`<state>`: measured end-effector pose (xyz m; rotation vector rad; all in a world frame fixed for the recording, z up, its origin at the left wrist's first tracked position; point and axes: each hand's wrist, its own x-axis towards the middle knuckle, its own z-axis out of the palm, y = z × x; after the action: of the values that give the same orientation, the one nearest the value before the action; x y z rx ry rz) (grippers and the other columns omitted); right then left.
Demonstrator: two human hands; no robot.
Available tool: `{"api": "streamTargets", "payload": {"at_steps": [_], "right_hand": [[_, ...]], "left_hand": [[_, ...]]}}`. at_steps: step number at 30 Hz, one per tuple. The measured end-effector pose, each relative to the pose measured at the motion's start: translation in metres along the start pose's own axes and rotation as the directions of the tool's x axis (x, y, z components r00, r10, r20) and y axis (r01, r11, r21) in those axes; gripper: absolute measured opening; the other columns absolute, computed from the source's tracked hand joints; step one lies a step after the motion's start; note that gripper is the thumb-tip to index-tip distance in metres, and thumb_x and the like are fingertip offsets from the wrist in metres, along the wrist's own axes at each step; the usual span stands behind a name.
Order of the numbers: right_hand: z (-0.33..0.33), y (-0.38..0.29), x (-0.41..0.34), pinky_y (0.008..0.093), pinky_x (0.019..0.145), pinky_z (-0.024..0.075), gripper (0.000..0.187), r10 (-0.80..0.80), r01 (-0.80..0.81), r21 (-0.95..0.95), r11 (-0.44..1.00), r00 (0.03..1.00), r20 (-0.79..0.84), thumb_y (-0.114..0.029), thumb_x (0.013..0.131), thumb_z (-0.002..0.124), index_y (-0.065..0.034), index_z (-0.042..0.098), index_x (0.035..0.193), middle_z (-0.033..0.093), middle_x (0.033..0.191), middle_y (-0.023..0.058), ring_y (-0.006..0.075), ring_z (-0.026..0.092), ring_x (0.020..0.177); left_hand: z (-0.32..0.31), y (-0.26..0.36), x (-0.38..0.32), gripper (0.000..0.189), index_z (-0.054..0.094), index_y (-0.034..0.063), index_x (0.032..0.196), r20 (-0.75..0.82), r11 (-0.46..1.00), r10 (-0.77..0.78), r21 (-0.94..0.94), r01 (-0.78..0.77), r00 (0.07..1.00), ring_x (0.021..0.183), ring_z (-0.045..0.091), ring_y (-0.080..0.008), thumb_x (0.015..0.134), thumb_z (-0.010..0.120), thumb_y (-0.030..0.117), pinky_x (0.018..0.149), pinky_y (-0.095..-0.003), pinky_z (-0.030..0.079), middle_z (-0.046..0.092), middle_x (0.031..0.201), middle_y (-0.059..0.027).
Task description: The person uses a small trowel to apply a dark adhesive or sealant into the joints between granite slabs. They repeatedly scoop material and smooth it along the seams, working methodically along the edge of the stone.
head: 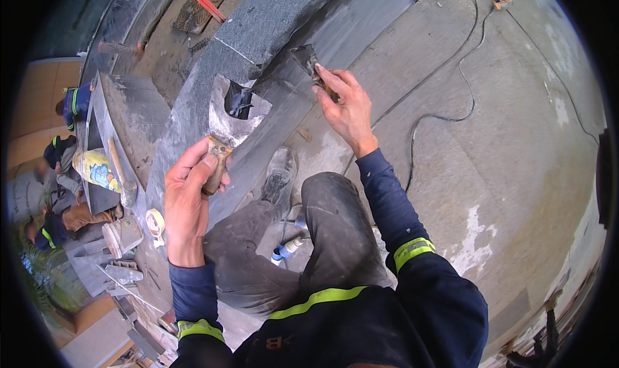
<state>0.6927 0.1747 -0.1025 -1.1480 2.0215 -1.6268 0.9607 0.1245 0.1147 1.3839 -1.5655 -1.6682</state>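
Observation:
My left hand (188,198) grips the worn handle of a broad scraper (223,131), whose metal blade carries a dark, glossy lump of paste (238,100). The blade is held over a grey stone slab (193,87). Up and to the right, my right hand (346,104) holds a smaller putty knife (304,61) by its handle, its blade smeared dark. That blade is over the smooth grey face beside the slab, apart from the broad scraper. Whether it touches the stone I cannot tell.
A cable (471,102) winds over the concrete floor (483,165) at right. A tape roll (154,222) and a mallet (126,189) lie left, near a printed bag (94,167). Blue connectors (285,252) sit between my legs. Several people (72,174) are at far left.

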Motion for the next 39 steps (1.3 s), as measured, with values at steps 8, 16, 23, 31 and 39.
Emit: {"api": "streamTargets", "payload": {"at_steps": [8,16,23,31,39], "right_hand": [[-0.074,-0.038,-0.009,0.0368,0.104,0.0570,0.045,-0.098,0.098,0.244,0.965,0.995,-0.012,-0.004,0.098,0.081,-0.0109,0.078,0.142,0.074,0.129,0.0125,0.0246,0.069,0.122],[-0.155,-0.093,0.007,0.0432,0.098,0.0503,0.052,-0.527,0.601,-0.298,0.741,0.797,0.296,-0.002,0.088,0.079,-0.0264,0.083,0.134,0.075,0.127,-0.0003,0.0248,0.068,0.114],[-0.152,-0.104,0.011,0.0436,0.099,0.0474,0.054,-0.543,0.686,-0.410,0.602,0.727,0.419,0.001,0.086,0.077,-0.0261,0.084,0.132,0.075,0.127,-0.0011,0.0242,0.065,0.119],[-0.141,-0.053,0.021,0.0428,0.098,0.0485,0.049,-0.432,0.493,-0.496,0.715,0.869,0.241,-0.002,0.093,0.077,-0.0235,0.082,0.137,0.072,0.129,0.0004,0.0239,0.066,0.118],[-0.028,0.045,0.044,0.0348,0.111,0.0517,0.049,-0.036,0.097,0.205,0.974,0.960,-0.279,-0.006,0.101,0.081,-0.0160,0.076,0.148,0.073,0.135,0.0056,0.0198,0.065,0.127]], "left_hand": [[0.013,0.005,0.013,0.041,0.072,-0.0028,0.145,-0.092,0.974,0.018,0.228,0.004,0.996,0.083,0.068,-0.0116,0.109,0.068,0.017,0.071,-0.0262,0.050,0.080,0.108,-0.0089],[0.026,-0.003,0.021,0.038,0.081,-0.0033,0.129,-0.085,0.884,0.146,0.459,-0.091,0.986,0.095,0.070,-0.0094,0.100,0.082,0.021,0.085,-0.0264,0.056,0.082,0.106,-0.0063],[0.042,0.001,0.019,0.037,0.083,-0.0011,0.125,-0.029,0.791,0.175,0.599,-0.123,0.984,0.093,0.073,-0.0111,0.097,0.083,0.023,0.085,-0.0290,0.057,0.083,0.104,-0.0092],[0.045,0.005,0.010,0.033,0.081,-0.0039,0.125,-0.026,0.658,0.429,0.694,-0.293,0.903,0.088,0.070,-0.0113,0.098,0.082,0.016,0.081,-0.0293,0.055,0.078,0.097,-0.0079],[0.024,-0.002,0.008,0.033,0.079,-0.0037,0.133,-0.105,0.904,0.173,0.411,-0.116,0.979,0.082,0.063,-0.0076,0.102,0.081,0.007,0.076,-0.0244,0.050,0.076,0.100,-0.0011]]}}
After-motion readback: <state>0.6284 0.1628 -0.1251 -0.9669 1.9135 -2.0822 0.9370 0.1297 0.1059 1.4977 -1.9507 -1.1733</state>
